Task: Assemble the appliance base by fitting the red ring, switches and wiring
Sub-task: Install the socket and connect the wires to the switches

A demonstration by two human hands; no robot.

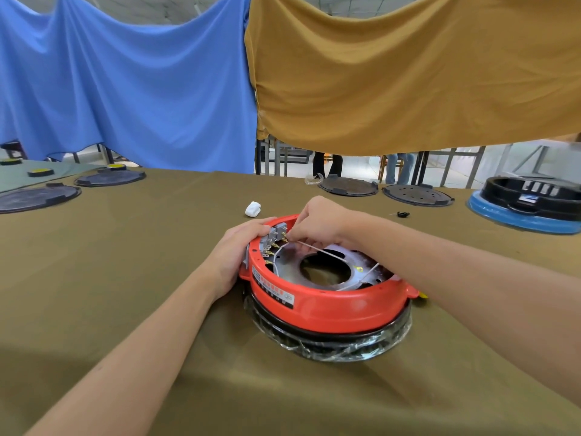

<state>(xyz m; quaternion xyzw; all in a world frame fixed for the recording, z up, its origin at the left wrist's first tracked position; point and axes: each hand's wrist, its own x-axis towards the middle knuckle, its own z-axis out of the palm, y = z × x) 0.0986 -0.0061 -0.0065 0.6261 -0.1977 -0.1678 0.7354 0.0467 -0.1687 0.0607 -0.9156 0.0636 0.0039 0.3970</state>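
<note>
The red ring (327, 305) sits on a black base wrapped in clear plastic (330, 344) in the middle of the table. Inside it lies a silver metal plate (289, 269) with a round hole. Grey switches (274, 236) with brass terminals line the ring's far left inner wall. My left hand (235, 256) grips the ring's left rim beside the switches. My right hand (317, 221) reaches over the far rim and pinches the end of a white wire (317, 250) at a brass terminal. A second white wire (367, 273) crosses the plate at the right.
Olive cloth covers the table (125, 278). A small white wad (253, 209) and a small black part (402, 214) lie behind the ring. Dark round plates (347, 186) rest along the far edge and at the left. A black-and-blue base (528, 204) stands far right.
</note>
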